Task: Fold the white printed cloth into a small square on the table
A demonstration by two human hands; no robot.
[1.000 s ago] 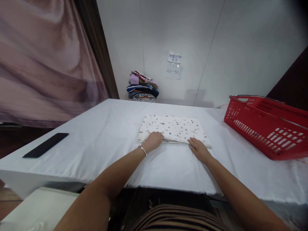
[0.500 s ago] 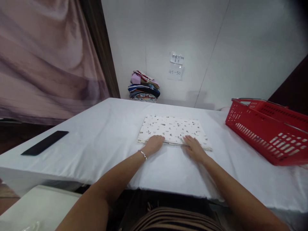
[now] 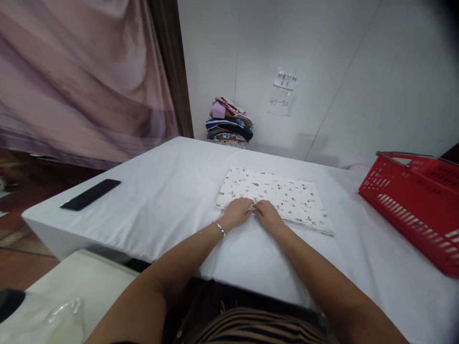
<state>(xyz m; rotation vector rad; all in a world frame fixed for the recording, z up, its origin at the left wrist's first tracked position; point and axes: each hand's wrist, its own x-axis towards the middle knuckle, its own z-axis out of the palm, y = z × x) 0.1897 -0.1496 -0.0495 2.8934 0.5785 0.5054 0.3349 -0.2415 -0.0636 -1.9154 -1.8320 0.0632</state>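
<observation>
A folded white cloth (image 3: 287,192) printed with small motifs lies flat on the white-covered table (image 3: 161,191). Its layered edges show along the near side. My left hand (image 3: 238,212), with a bracelet at the wrist, pinches the near edge left of the middle. Right beside it, my right hand (image 3: 269,217) grips the same edge, thumb and fingertips together. The two hands almost touch, and the fabric is slightly raised between them. The undersides of both hands are hidden.
A red plastic basket (image 3: 412,205) stands at the right. A flat black object (image 3: 91,194) lies at the left. Behind the table's far edge rises a pile of folded fabrics (image 3: 229,125). Paper signs (image 3: 278,102) hang on the wall. A pinkish curtain (image 3: 89,81) hangs at the left.
My hands have come together along the cloth's near edge; the right one moved left from lying flat and now pinches the fabric. The view has turned slightly left.
</observation>
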